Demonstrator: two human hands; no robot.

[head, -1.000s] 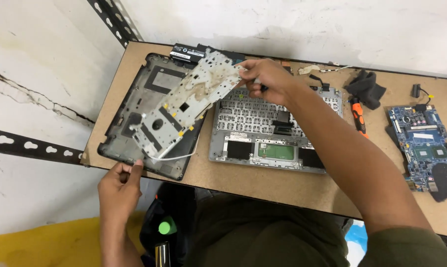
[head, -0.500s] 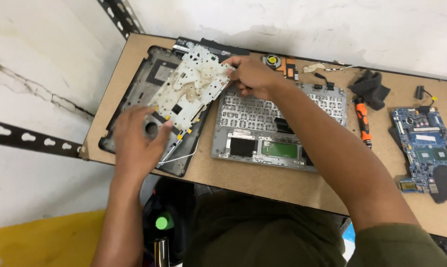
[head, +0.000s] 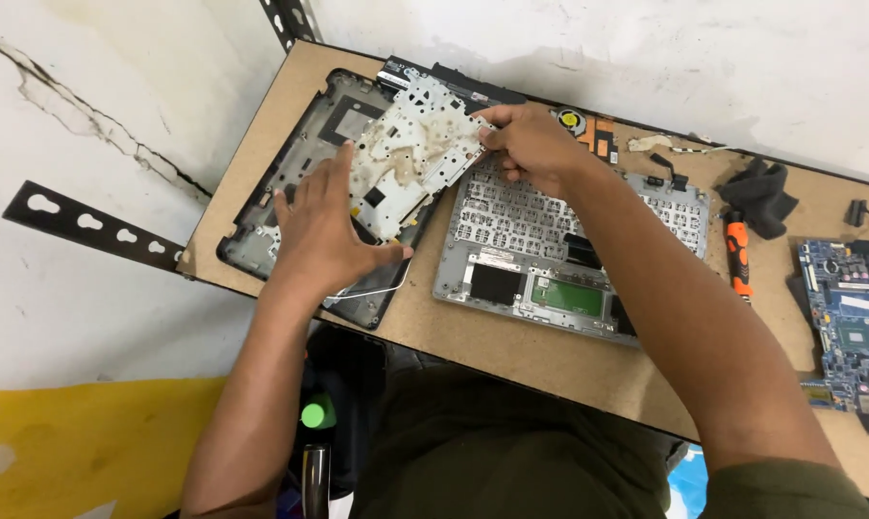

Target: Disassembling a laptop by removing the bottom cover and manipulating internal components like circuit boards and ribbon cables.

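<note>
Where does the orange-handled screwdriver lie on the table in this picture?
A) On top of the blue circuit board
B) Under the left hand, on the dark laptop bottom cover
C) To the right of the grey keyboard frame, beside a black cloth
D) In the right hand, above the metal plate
C: the orange-handled screwdriver lies on the table just right of the grey keyboard frame, below the black cloth; neither hand touches it.

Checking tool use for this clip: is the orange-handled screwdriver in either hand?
No. The screwdriver lies on the table, while the left hand and right hand are on the metal plate.
</note>
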